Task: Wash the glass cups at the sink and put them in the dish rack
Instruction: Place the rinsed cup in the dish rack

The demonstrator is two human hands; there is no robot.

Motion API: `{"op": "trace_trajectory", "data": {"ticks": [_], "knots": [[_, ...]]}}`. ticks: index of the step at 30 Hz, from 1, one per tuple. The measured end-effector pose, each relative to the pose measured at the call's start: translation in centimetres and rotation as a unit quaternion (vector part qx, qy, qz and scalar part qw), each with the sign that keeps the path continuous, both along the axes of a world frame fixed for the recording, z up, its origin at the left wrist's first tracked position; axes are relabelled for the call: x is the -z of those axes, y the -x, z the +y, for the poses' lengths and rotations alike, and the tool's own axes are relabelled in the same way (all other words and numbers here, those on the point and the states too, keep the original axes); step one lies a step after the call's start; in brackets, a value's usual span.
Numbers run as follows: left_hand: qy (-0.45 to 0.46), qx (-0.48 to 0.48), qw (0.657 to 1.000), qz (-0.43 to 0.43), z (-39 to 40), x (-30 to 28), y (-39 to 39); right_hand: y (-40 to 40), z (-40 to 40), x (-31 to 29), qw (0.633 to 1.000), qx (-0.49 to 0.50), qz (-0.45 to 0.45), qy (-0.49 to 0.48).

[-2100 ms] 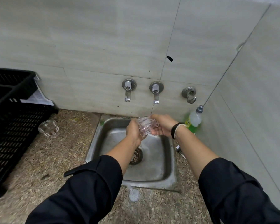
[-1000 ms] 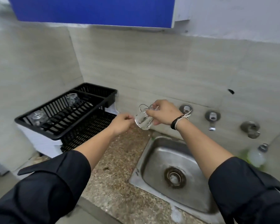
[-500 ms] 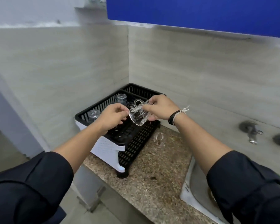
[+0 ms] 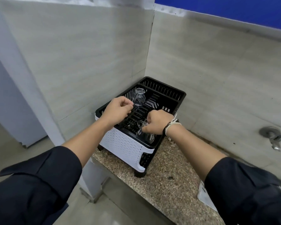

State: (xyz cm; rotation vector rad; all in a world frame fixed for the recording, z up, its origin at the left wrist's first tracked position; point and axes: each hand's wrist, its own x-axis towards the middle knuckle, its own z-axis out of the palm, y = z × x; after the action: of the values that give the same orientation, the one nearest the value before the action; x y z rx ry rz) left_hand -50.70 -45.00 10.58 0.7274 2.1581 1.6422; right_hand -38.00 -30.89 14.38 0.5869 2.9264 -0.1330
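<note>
Nearest the camera, two dark sleeves point(image 4: 243, 190) reach out over the speckled desk point(image 4: 165, 181). At about 5 o'clock from the picture's middle, the right hand point(image 4: 156, 121) has its fingers point(image 4: 147, 129) curled tight round a glass cup point(image 4: 145, 133), holding it low at the near right corner of the dish rack point(image 4: 125, 148). The cup appears to be tipped mouth-down, though clear glass against black slats makes this hard to read; whether its rim already touches the slats cannot be told.

At 11 o'clock from that hand, the left hand point(image 4: 116, 110) hovers over the rack's left side, its fingers loosely bent and drawn together, seemingly holding nothing; the tips lie just beside a second cup point(image 4: 138, 98), which stands inverted further back in the rack. Whether they touch it is unclear.

The risks, as I judge them: the held cup sits very near the rack's front edge, so letting go before it is seated flat could let wet glass tip over the rim onto the desk. A rim landing across a slat gap may rock. The left hand, so near the inverted cup, could knock it over with a careless move.

Far right, at 3 o'clock, a wall tap point(image 4: 272, 136).
</note>
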Motion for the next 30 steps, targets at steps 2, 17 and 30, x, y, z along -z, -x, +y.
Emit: {"op": "trace_trajectory", "data": {"ticks": [2, 17, 30], "knots": [[-0.012, 0.003, 1.000, -0.008, 0.2, 0.2, 0.2, 0.3, -0.5, 1.2, 0.999, 0.005, -0.023, -0.021], [-0.075, 0.089, 0.992, -0.059, 7.6, -2.3, -4.1, -7.6, 6.8, 0.5, 0.925, 0.116, 0.259, 0.252], [-0.049, 0.253, 0.957, -0.132, 23.5, -2.0, -22.1, -29.6, 17.5, 2.4, 0.737, 0.320, 0.491, 0.338]]}}
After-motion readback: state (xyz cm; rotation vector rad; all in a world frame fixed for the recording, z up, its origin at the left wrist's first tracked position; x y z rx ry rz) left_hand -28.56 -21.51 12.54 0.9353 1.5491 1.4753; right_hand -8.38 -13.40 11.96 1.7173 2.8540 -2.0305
